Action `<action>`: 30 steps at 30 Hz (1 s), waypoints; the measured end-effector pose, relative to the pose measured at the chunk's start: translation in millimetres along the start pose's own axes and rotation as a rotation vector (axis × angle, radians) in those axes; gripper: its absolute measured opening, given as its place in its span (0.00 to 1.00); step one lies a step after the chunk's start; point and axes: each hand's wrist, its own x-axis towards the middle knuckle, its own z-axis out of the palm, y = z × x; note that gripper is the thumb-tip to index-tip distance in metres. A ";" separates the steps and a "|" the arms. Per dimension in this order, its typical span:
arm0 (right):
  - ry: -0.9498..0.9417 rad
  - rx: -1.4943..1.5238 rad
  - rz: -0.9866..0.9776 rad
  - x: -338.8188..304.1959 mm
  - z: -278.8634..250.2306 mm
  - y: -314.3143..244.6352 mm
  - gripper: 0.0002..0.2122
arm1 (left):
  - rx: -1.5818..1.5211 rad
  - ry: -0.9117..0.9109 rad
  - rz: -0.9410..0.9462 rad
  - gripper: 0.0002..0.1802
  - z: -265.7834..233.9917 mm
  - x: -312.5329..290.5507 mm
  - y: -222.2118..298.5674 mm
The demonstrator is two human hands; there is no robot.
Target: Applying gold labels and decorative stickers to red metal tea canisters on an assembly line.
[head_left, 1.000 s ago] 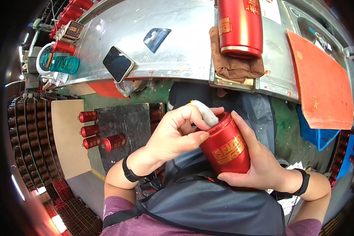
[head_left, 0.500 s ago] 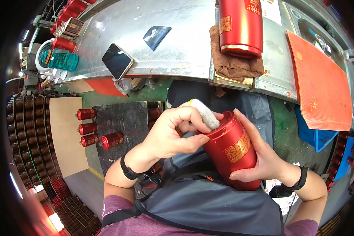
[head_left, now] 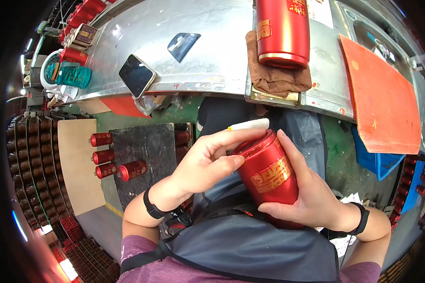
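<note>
Now the right hand (head_left: 314, 198) grips the red canister (head_left: 275, 186), tilted before the dark apron (head_left: 250, 243); the left hand (head_left: 196, 162), white finger cover (head_left: 252, 124) extended, touches its rim (head_left: 263, 146), whether gripping, can't tell. Looks like rim work; next calls for steady support.

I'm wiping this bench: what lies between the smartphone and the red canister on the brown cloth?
In the head view, a dark flat piece lies between them, nearer the smartphone.

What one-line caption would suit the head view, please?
Right hand holding a gold-patterned red canister, left hand at its rim.
</note>
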 end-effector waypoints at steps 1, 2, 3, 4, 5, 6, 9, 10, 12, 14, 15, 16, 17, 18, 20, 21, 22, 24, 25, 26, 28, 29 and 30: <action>-0.001 -0.027 -0.009 -0.5 0.4 -0.1 0.55 | -0.008 -0.020 -0.007 0.27 -1.3 -0.6 -0.6; -0.002 -0.028 -0.008 -0.7 0.4 -2.3 0.55 | -0.009 -0.020 -0.007 0.27 -1.6 -0.4 -0.3; -0.007 -0.047 0.008 -0.8 0.0 -6.1 0.54 | -0.005 -0.018 -0.002 0.25 -1.6 -0.2 0.4; -0.017 -0.063 0.020 0.1 0.2 -7.8 0.54 | 0.001 -0.011 0.004 0.24 -1.7 -0.7 1.4; -0.021 -0.060 0.017 0.9 1.2 -7.4 0.54 | 0.002 -0.005 0.004 0.24 -1.3 -0.9 2.2; -0.014 -0.084 0.000 1.5 2.1 -6.9 0.55 | -0.022 0.004 0.005 0.24 -0.2 -0.7 2.7; 0.013 -0.130 -0.014 0.2 2.1 -10.4 0.55 | -0.045 0.032 0.025 0.22 7.6 2.0 4.2; 0.019 -0.142 -0.021 0.0 1.8 -10.9 0.55 | -0.039 0.070 0.042 0.21 9.8 1.5 4.0; 0.021 -0.138 -0.024 -0.6 1.6 -9.6 0.55 | -0.059 0.053 0.020 0.21 6.4 -2.0 4.4; 0.023 -0.134 -0.027 -0.4 1.9 -8.9 0.55 | -0.080 0.036 -0.003 0.20 4.2 -2.7 4.5; 0.018 -0.134 -0.016 -0.3 1.9 -9.6 0.55 | -0.078 0.036 0.000 0.20 4.0 -2.3 5.0; 0.009 -0.133 -0.008 0.3 2.2 -10.1 0.55 | -0.075 0.041 0.003 0.19 3.9 -3.0 5.5; 0.005 -0.132 -0.011 0.7 3.2 -9.9 0.55 | -0.074 0.045 0.004 0.19 4.0 -3.5 5.3; 0.013 -0.154 -0.021 0.9 4.4 -9.7 0.55 | -0.077 0.066 -0.021 0.18 4.7 -3.6 4.7; 0.032 -0.183 -0.027 0.1 5.2 -12.7 0.55 | -0.080 0.074 -0.044 0.18 6.8 -1.1 3.8; 0.023 -0.209 -0.001 -0.4 5.0 -15.0 0.55 | -0.113 0.081 -0.032 0.18 8.1 0.0 1.8; 0.009 -0.230 0.021 -0.1 4.7 -15.0 0.55 | -0.144 0.097 -0.020 0.17 8.3 0.0 -0.6; 0.001 -0.218 0.017 0.2 3.9 -13.3 0.55 | -0.149 0.070 -0.022 0.18 3.1 -3.6 -3.9; -0.003 -0.210 0.020 -0.3 3.7 -12.8 0.55 | -0.161 0.035 -0.026 0.19 0.8 -5.0 -5.6; 0.000 -0.210 0.022 -0.8 3.9 -11.8 0.55 | -0.161 0.033 -0.027 0.19 0.3 -6.6 -7.3; 0.004 -0.203 0.002 -2.1 4.9 -10.4 0.55 | -0.244 0.022 -0.014 0.20 0.7 -9.4 -9.6; 0.007 -0.204 0.004 -2.5 4.2 -12.2 0.55 | -0.245 0.019 -0.015 0.20 1.7 -8.6 -9.0; -0.047 -0.211 0.070 -2.5 2.6 -15.6 0.55 | -0.219 0.035 -0.019 0.19 3.4 -6.9 -7.9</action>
